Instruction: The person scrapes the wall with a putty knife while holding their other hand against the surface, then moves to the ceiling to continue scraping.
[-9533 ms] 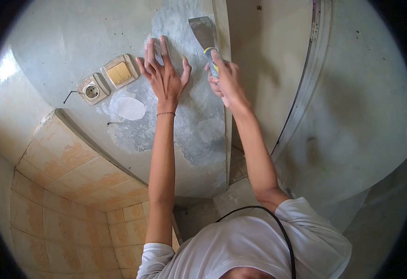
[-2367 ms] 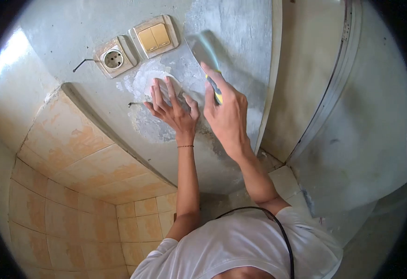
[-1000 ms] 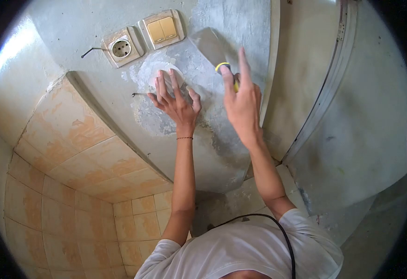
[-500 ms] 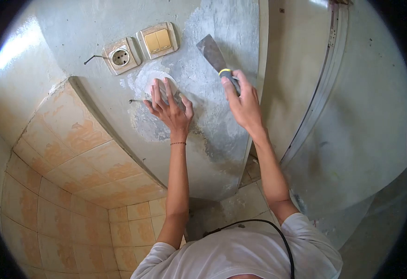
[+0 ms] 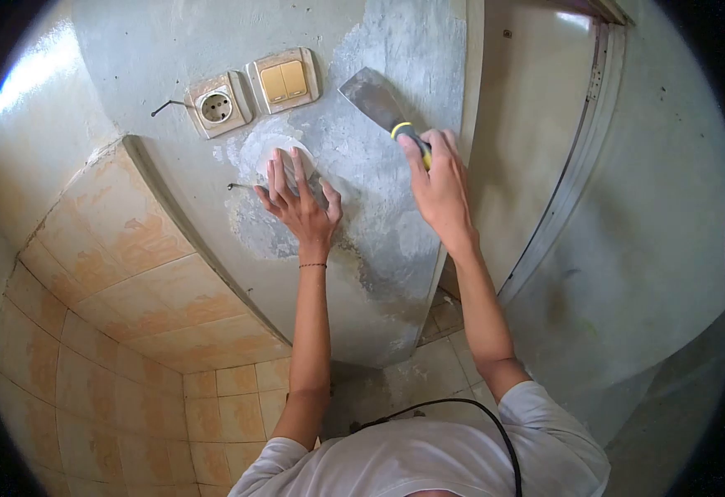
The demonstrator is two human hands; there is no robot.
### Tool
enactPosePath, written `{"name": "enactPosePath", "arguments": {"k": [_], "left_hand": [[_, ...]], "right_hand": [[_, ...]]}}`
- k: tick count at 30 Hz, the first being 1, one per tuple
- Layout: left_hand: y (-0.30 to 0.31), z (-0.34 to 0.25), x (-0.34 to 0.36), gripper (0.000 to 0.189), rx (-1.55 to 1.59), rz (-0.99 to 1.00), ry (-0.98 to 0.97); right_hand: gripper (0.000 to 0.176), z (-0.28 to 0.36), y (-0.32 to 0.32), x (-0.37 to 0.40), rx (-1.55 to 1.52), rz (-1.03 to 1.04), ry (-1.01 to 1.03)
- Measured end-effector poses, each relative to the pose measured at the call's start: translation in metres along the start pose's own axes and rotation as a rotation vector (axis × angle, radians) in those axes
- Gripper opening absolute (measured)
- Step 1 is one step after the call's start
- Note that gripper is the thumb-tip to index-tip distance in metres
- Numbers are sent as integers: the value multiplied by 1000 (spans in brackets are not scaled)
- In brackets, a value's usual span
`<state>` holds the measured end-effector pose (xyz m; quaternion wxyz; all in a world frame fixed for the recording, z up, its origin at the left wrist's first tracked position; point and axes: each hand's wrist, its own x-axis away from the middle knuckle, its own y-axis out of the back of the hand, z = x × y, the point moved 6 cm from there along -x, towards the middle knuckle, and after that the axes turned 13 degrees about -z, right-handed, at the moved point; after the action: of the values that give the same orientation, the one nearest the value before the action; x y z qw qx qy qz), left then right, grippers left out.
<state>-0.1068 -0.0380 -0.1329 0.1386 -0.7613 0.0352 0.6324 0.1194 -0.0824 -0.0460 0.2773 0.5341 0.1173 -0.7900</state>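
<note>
My left hand point(image 5: 303, 211) is at the wall point(image 5: 338, 319), fingers spread over a thin, whitish round disc point(image 5: 303, 147) and pressing on its near side. The thumb stands apart to the right, and the fingers hide part of the disc. Higher on the right, my right hand point(image 5: 444, 186) is wrapped around the dark, yellow-banded handle of a putty knife point(image 5: 373, 97). The broad grey blade points up and left, close over a rough grey-white patch of the wall point(image 5: 416, 62).
A power socket point(image 5: 216, 107) and a double light switch point(image 5: 284, 81) sit above my left hand. Nails point(image 5: 238, 186) stick out of the wall beside it. Tiled walling point(image 5: 130, 224) slopes down at the left. A door point(image 5: 520, 116) with its frame stands right.
The putty knife has tilted further left, its blade tip swinging left and slightly down. My right hand has turned with it. My left hand stays on the disc; the view has shifted slightly.
</note>
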Motion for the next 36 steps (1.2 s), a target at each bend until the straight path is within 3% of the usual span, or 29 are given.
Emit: {"name": "enactPosePath", "arguments": {"k": [2,5,8,21,28,32,36], "left_hand": [[0,0,0,81,-12,2,-3],[0,0,-1,81,-11,0,-2],[-1,-1,0,79,17,-11,-5],[-2,-1,0,81,-29,-4,3],[-4,-4,1,80,-31,-21,16],[-2,-1,1,80,-30,-28,4],[-2,-1,2,77,-15,-5,21]], "right_hand": [[42,-15,-21,5,-378,278,-331],[43,-16,-23,5,-511,355,-408],[44,-13,-21,-7,-469,198,-230],[41,14,-35,-11,-513,75,-250],[43,18,-71,1,-755,-4,-363],[40,38,-64,-18,-732,-21,-330],[37,12,-32,-13,-550,-79,-226]]}}
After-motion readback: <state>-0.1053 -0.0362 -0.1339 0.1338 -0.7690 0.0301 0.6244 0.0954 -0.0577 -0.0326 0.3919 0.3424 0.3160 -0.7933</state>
